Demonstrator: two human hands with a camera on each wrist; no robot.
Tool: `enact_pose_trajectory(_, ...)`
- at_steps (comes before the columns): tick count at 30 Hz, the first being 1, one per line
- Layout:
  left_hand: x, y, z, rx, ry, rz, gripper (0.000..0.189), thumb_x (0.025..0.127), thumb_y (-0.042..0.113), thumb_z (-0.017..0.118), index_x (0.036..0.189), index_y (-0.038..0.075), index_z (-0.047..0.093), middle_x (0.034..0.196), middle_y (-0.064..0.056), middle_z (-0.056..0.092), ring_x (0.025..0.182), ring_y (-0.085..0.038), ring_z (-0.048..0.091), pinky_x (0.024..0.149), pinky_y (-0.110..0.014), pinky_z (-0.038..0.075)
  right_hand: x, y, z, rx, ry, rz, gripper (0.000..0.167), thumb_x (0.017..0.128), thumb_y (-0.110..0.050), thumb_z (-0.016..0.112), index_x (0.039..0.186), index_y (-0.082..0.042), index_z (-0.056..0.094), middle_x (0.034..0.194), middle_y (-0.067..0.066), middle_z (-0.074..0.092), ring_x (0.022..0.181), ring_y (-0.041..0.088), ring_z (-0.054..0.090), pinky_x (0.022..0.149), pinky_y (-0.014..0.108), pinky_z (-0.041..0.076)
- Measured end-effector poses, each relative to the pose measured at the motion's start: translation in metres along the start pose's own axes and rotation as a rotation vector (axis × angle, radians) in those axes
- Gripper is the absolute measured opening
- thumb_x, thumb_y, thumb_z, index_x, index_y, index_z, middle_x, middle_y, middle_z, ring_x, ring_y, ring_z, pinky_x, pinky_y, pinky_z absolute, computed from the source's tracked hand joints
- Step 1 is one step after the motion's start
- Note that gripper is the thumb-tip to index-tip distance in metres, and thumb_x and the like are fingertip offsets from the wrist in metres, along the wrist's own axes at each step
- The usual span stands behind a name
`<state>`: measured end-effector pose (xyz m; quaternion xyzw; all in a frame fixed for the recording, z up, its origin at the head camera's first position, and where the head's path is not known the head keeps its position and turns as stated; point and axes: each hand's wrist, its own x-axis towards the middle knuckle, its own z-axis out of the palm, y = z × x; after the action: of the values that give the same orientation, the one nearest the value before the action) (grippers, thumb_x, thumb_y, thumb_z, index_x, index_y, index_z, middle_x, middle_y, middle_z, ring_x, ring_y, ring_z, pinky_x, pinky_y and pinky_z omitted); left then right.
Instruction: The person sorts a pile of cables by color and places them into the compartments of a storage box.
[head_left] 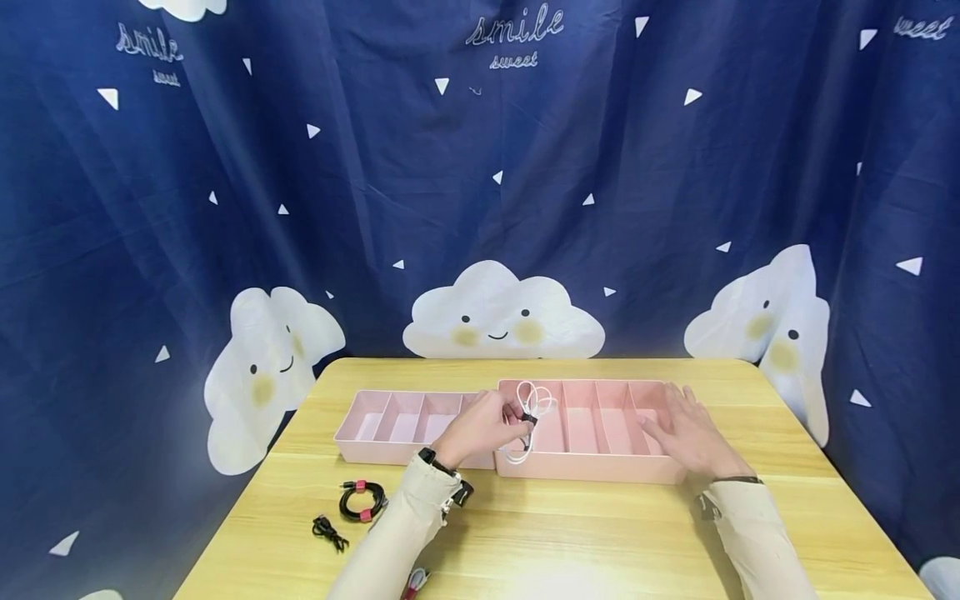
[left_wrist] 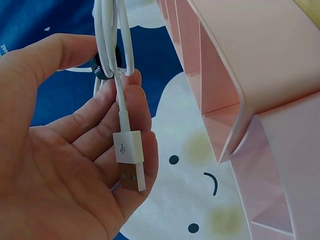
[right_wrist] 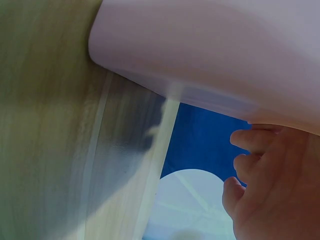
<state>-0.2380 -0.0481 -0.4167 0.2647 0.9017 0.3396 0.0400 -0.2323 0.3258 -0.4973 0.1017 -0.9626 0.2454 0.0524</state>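
My left hand [head_left: 483, 429] pinches a coiled white USB cable [left_wrist: 106, 35] between thumb and fingers, over the left end of the right pink organizer box [head_left: 592, 467]. A black tie [left_wrist: 103, 65] binds the coil, and the cable's USB plug [left_wrist: 128, 147] hangs down across the fingers in the left wrist view. At the same box's right end, my right hand [head_left: 697, 437] rests on the end wall, thumb over the inside and fingers extended along the outside. In the right wrist view the box wall hides the thumb.
A paler pink divided box [head_left: 416, 452] adjoins the right box on its left. On the wooden table [head_left: 570, 533] lie a coiled black cable [head_left: 347, 505] with red ties, a small black cable bundle [head_left: 330, 533] and a partly hidden red-and-white cable [head_left: 415, 581]. A blue curtain [head_left: 480, 217] hangs behind.
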Motion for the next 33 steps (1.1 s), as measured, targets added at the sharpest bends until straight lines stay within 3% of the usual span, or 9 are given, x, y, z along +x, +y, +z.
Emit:
enact_pose_trajectory(10,0.006,-0.002,0.003,-0.001,0.039,0.005,0.017,0.09,0.026,0.075,0.084,0.012,0.068,0.077,0.004,0.066,0.066,-0.004,0.059,0.061,-0.019,0.05,-0.002,-0.001,0.0,-0.018,0.002,0.007,0.094,0.105,-0.051,0.049,0.156,0.02,0.015,0.162,0.044,0.012,0.15,0.065,0.007,0.12,0.074,0.013)
enact_pose_trajectory(33,0.018,-0.008,0.014,0.019,0.086,-0.045,0.019,0.088,0.028,0.076,0.077,0.014,0.07,0.073,0.006,0.066,0.06,-0.002,0.058,0.055,-0.02,0.046,-0.001,-0.004,-0.001,-0.061,0.004,0.016,0.091,0.105,-0.049,0.05,0.156,0.019,0.016,0.163,0.043,0.012,0.152,0.062,0.009,0.12,0.075,0.013)
